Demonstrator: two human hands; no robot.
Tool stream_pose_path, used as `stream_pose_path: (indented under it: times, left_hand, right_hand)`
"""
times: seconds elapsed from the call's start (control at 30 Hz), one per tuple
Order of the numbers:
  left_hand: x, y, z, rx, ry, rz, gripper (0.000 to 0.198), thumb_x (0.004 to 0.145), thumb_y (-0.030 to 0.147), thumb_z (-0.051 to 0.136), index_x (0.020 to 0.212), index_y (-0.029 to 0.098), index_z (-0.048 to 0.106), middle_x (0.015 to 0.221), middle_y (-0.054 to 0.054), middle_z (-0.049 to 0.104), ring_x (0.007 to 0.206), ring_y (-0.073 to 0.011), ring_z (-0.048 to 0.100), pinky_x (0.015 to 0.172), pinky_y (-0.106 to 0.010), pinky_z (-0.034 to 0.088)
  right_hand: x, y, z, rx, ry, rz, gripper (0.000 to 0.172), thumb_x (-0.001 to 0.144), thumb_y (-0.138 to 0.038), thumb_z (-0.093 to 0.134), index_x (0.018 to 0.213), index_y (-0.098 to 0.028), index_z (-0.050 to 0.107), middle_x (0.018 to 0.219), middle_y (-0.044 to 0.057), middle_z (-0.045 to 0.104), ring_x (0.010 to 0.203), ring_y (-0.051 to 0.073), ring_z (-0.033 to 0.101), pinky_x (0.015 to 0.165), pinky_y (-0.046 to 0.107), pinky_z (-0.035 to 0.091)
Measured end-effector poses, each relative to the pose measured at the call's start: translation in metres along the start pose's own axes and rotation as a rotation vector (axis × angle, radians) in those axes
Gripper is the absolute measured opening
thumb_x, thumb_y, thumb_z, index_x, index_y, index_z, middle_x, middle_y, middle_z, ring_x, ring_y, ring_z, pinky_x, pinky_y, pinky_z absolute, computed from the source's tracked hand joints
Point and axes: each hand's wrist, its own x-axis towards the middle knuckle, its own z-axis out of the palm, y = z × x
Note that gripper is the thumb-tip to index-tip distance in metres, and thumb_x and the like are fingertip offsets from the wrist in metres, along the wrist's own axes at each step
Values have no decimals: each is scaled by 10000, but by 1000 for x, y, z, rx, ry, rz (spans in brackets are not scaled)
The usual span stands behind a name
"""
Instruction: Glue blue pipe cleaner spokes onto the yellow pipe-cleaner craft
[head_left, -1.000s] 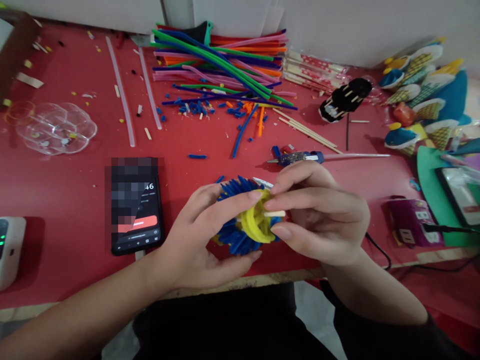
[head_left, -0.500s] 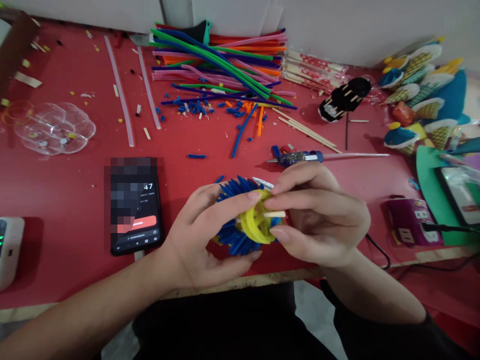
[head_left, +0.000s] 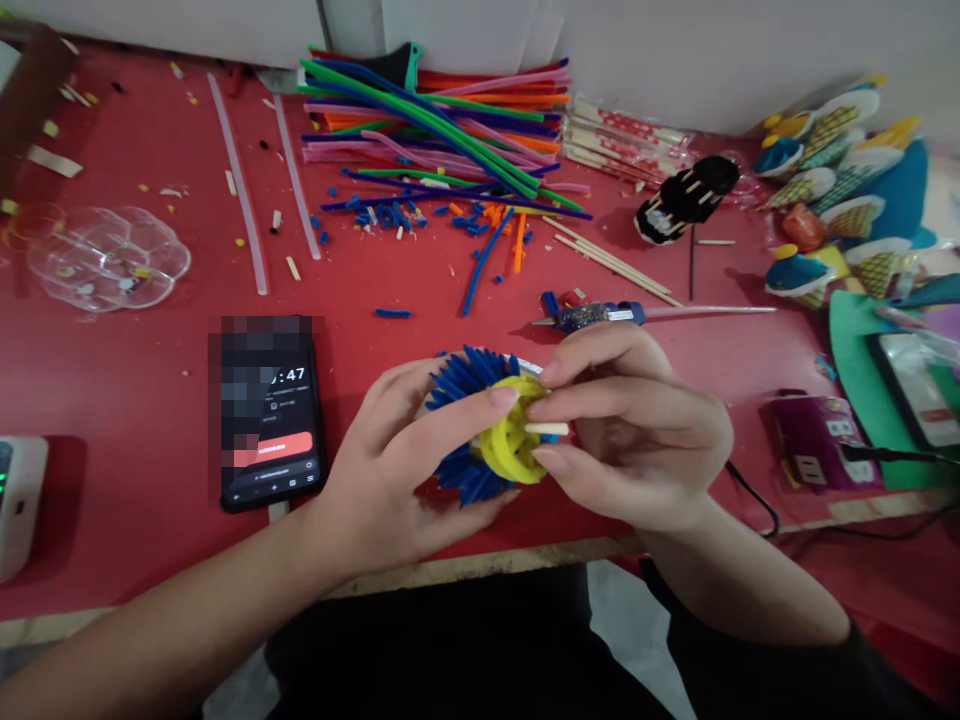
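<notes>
Between my hands, over the table's front edge, is a pipe-cleaner craft: a fan of blue fuzzy spikes (head_left: 471,376) behind a coiled yellow ring (head_left: 510,462). A short pale wooden stick (head_left: 551,429) pokes out of the ring to the right. My left hand (head_left: 401,455) is wrapped round the blue part, its index finger lying on the yellow coil and its thumb underneath. From the right, the fingertips of my right hand (head_left: 637,430) close on the ring's edge around the stick. What lies beneath those fingertips is hidden.
A glue gun (head_left: 592,317) lies just beyond my right hand. Pipe cleaners (head_left: 435,120) are heaped at the back, with blue and orange snippets before them. A phone (head_left: 281,430) is on the left, a purple power socket (head_left: 821,440) on the right.
The blue fan has turned slightly in my left hand, so its spikes show at a different angle. Both hands keep almost the same place and grip.
</notes>
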Motion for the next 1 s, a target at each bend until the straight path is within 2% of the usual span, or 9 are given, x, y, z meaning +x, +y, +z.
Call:
stream_pose_path:
  times: [0.4,0.57,0.7,0.83,0.93,1.0]
  left_hand:
    - [1,-1,1,-4,-6,15,614,904,335,795,1459,274,539,1266,-132,728,1174,-309,715,1005,-521,645]
    - [-2,-4,2,18,111,2,628,847,369,864,1396,268,576,1308,-131,689,1187,-312,718,967,-498,672]
    - [-4,-2,4,44,177,-63,627,835,379,881,1383,310,584,1319,-114,667,1176,-311,733,912,-476,702]
    - [-6,-4,6,126,185,-33,589,843,349,870,1371,296,613,1366,-124,629,1227,-317,702,949,-485,692]
    - [-8,-5,5,200,156,23,481,866,325,844,1310,283,664,1382,-121,613,1242,-318,681,971,-498,678]
    - [-8,-5,4,221,131,7,402,886,271,815,1268,281,690,1396,-116,601,1260,-319,670,996,-495,666]
  right_hand:
    - [1,0,1,-20,9,-20,135,855,-265,811,990,-256,807,980,51,723,824,196,707,679,350,635]
    - [-1,-1,3,-23,67,6,277,792,-310,872,1045,-268,767,1040,55,720,907,236,709,742,399,637]
    - [-2,-6,4,-110,69,-40,196,802,-243,853,960,-266,740,1004,50,709,880,228,692,771,423,639]
    - [-2,-12,5,-202,35,-28,141,858,-169,774,937,-282,737,1034,71,697,887,236,687,746,427,641]
    - [-2,-13,7,-208,49,-32,130,867,-170,761,933,-279,733,1047,80,694,874,235,684,695,409,634]
    - [-2,-13,8,-221,58,-30,131,866,-167,761,930,-277,731,1038,80,690,859,232,679,670,401,628]
